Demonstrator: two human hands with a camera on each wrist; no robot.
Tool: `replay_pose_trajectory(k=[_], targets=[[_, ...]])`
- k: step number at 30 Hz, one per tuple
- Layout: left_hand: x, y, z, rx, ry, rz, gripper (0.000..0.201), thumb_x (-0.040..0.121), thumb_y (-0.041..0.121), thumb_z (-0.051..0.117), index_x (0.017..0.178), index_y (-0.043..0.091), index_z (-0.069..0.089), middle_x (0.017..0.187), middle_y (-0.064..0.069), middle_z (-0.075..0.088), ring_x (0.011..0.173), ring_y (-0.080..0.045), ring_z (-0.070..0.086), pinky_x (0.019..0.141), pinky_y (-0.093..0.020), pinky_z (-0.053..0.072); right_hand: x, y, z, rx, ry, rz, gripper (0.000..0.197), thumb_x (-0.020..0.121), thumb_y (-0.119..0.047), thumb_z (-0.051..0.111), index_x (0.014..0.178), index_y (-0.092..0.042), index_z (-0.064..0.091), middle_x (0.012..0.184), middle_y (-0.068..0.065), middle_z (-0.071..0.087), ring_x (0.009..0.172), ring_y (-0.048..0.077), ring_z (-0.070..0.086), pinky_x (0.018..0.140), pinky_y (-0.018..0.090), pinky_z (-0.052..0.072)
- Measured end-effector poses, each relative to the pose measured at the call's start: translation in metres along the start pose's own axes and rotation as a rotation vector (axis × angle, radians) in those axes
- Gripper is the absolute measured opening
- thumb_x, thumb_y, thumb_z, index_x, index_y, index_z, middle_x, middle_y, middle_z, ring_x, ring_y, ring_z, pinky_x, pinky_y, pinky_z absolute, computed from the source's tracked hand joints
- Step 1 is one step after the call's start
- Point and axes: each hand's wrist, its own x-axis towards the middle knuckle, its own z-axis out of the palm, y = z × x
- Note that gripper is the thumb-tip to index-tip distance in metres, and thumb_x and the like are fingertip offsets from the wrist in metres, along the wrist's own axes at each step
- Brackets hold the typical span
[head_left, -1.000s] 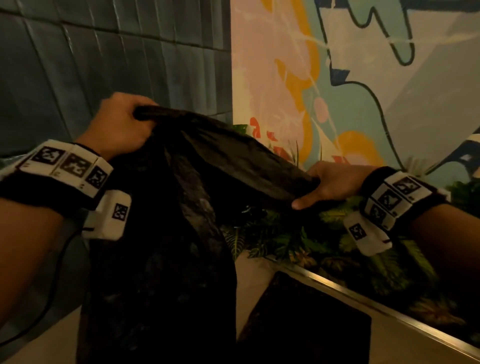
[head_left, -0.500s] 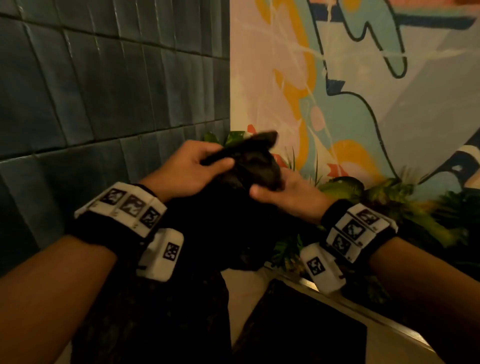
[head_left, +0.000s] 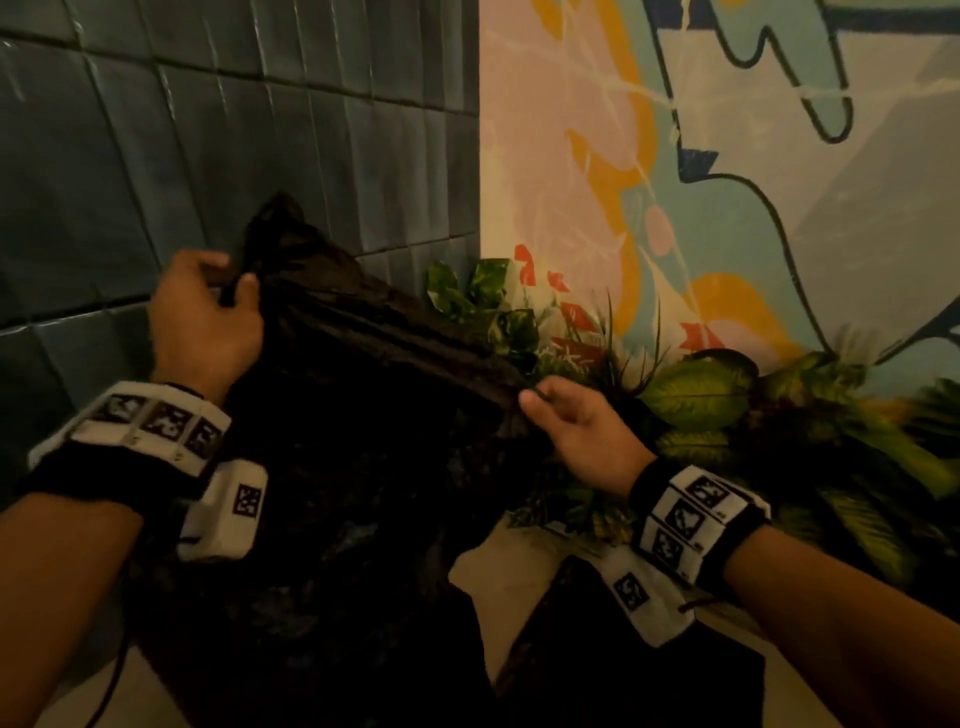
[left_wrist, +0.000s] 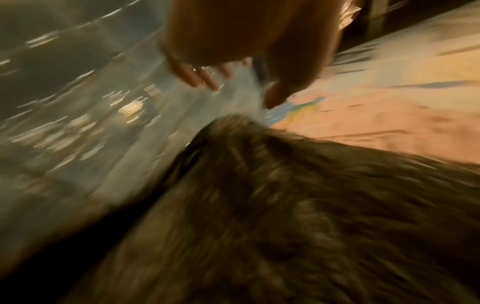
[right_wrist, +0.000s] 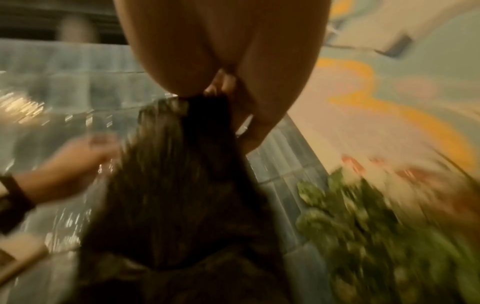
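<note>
Item: black bag (head_left: 363, 415) | change: my hands, together at its top half a second ago, now apart, rim stretched between, body hanging below | left hand (head_left: 205, 322) grip: clutching gathered corner near tiled wall (head_left: 208, 156) | right hand (head_left: 582, 431) grip: pinching opposite rim by plants (head_left: 696, 395) | meaning: mouth probably opening.

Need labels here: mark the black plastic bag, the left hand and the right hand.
black plastic bag (head_left: 384, 343), head view, stretched edge between the hands
left hand (head_left: 205, 322), head view, back of hand
right hand (head_left: 584, 431), head view, back of hand
</note>
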Motion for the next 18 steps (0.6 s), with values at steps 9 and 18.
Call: replay_pose_trajectory(k=[9, 18], targets=[[-0.063, 0.086, 0.022, -0.104, -1.019, 0.526, 0.047, 0.075, 0.036, 0.074, 0.119, 0.039, 0.058, 0.101, 0.017, 0.068, 0.096, 0.004, 0.063, 0.084, -0.010, 0.047, 0.016, -0.045, 0.009, 0.135, 0.017, -0.214, 0.013, 0.089, -0.021, 0.061, 0.090, -0.008, 0.064, 0.078, -0.001, 0.065, 0.071, 0.003, 0.061, 0.067, 0.019, 0.049], [-0.002, 0.027, -0.014, 0.094, -0.382, 0.361, 0.020, 0.089, 0.008, 0.057, 0.101, 0.014, 0.072, 0.102, -0.005, 0.074, 0.096, -0.013, 0.064, 0.085, -0.012, 0.041, -0.015, 0.014, -0.016, -0.376, -0.602, 0.187, 0.010, 0.087, -0.032, 0.066, 0.078, -0.031, 0.068, 0.071, -0.015, 0.071, 0.067, -0.004, 0.063, 0.063, 0.017, 0.051]])
